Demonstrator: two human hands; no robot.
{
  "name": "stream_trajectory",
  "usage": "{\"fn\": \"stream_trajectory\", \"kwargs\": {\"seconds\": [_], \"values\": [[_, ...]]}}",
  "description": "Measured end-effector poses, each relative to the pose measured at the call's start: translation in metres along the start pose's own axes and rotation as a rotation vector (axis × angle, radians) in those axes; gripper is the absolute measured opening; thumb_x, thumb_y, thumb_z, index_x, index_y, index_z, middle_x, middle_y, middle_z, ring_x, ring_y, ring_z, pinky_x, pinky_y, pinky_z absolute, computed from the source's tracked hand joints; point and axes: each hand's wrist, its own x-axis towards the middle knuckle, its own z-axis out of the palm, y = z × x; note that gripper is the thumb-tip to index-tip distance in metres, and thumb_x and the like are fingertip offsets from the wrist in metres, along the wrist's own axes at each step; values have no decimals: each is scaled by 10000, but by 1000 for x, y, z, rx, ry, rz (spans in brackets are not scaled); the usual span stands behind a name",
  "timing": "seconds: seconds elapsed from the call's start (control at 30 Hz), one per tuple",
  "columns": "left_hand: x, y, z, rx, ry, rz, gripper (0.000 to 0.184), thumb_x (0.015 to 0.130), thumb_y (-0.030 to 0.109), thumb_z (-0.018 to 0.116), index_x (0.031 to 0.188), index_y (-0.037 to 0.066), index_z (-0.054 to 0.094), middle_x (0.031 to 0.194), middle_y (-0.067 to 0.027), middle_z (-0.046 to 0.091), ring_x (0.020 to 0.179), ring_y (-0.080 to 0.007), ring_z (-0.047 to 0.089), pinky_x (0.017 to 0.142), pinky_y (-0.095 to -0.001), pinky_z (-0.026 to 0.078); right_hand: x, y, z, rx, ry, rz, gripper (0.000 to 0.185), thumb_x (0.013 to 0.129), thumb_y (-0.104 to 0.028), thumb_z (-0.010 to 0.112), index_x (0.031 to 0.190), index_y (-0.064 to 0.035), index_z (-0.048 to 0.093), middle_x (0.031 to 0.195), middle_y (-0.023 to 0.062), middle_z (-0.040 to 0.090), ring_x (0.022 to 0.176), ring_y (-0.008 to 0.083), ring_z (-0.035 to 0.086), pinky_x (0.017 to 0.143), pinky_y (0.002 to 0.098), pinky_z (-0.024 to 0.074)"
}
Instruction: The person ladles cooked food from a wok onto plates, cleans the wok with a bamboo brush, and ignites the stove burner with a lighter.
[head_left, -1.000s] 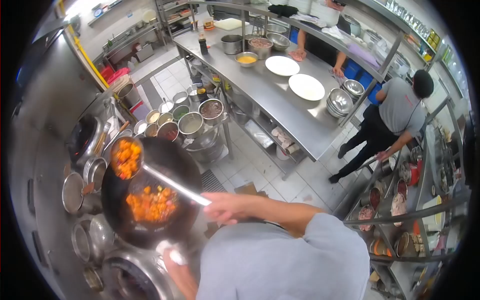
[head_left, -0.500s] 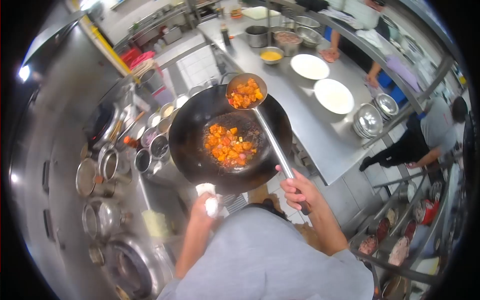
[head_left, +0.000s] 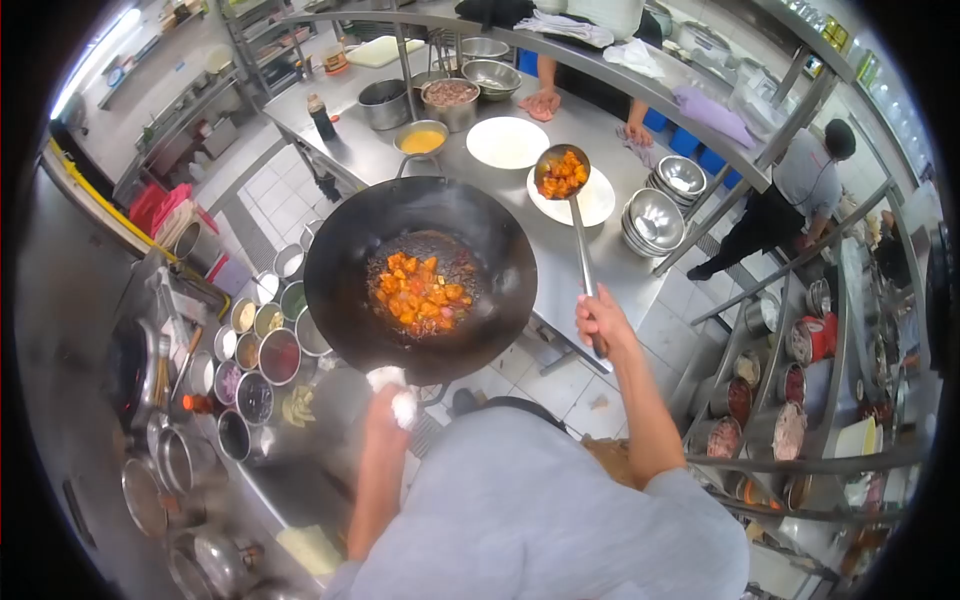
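Observation:
A large black wok with glossy orange food chunks in its middle is held up in front of me. My left hand is closed around a white cloth at the wok's near handle. My right hand grips the handle of a long metal ladle, its bowl filled with more orange chunks. The bowl hangs over a white plate on the steel counter. Beside that plate is a second white plate.
Stacked metal bowls stand right of the plates. A bowl of yellow liquid and a dark bottle sit farther back. Two people work nearby, one behind the counter shelf. Ingredient pots line the left side.
The ladle has gone from above the wok to over the nearer white plate, still full. The wok has come closer to the counter, and my view has turned to the right.

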Motion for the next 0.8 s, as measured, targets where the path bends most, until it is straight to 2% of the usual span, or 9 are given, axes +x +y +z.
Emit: {"fn": "stream_trajectory", "kwargs": {"seconds": [0.1, 0.17, 0.3, 0.37, 0.43, 0.53, 0.6, 0.73, 0.8], "values": [[23, 13, 4, 100, -20, 18, 272, 728, 38, 513, 999, 38, 499, 755, -106, 577, 583, -210, 582, 418, -323, 461, 30, -12, -14, -179, 100, 1, 232, 892, -91, 498, 1084, -90, 366, 678, 2, 422, 413, 56, 380, 314, 251, 358], [32, 24, 12, 154, -48, 91, 285, 722, 6, 512, 1004, 38, 504, 783, -79, 574, 605, -199, 584, 475, -320, 494, 39, -18, -8, -349, 188, -19, 212, 886, -99, 511, 1028, -86, 354, 680, 0, 420, 420, 54, 393, 315, 259, 366], [47, 44, 27, 125, -69, 117, 301, 706, -29, 514, 997, 48, 504, 803, -57, 559, 629, -193, 583, 530, -305, 506, 57, -22, -2, -531, 256, -61, 291, 886, -108, 514, 1131, -54, 366, 674, 8, 431, 435, 69, 415, 322, 260, 372], [51, 52, 32, 135, -53, 122, 315, 719, -49, 475, 1024, 20, 506, 830, -71, 549, 652, -172, 582, 534, -282, 496, 59, -25, 5, -535, 289, -73, 318, 888, -107, 512, 1164, -49, 366, 678, 12, 437, 439, 75, 421, 323, 262, 374], [61, 57, 28, 177, -82, 89, 293, 709, -38, 509, 985, 61, 502, 810, -42, 536, 628, -177, 573, 547, -299, 497, 59, -25, 11, -527, 316, -100, 346, 889, -106, 511, 1197, -43, 366, 681, 15, 443, 442, 80, 427, 324, 264, 376], [74, 57, 36, 180, -80, 126, 268, 713, -30, 510, 964, 63, 508, 791, -44, 535, 609, -172, 566, 534, -297, 493, 63, -27, 11, -586, 327, -110, 368, 895, -106, 504, 1228, -37, 362, 698, 25, 454, 443, 93, 437, 326, 272, 382], [83, 54, 35, 176, -43, 146, 258, 715, -27, 509, 955, 64, 508, 763, -43, 534, 583, -169, 559, 508, -291, 485, 65, -17, 10, -631, 346, -128, 454, 907, -117, 493, 1317, -46, 311, 686, 19, 439, 426, 82, 418, 315, 259, 374], [99, 50, 39, 163, -80, 142, 239, 722, -18, 503, 946, 67, 508, 731, -42, 533, 552, -166, 557, 455, -292, 468, 63, -13, 9, -670, 340, -133, 478, 913, -125, 498, 1340, -46, 298, 687, 23, 442, 423, 89, 419, 317, 265, 371], [110, 47, 38, 166, -67, 109, 221, 734, -8, 493, 941, 67, 509, 716, -43, 544, 526, -166, 557, 414, -295, 453, 55, -16, 14, -798, 367, -68, 494, 912, -126, 505, 1349, -47, 289, 686, 22, 443, 412, 92, 411, 322, 266, 365]]}}
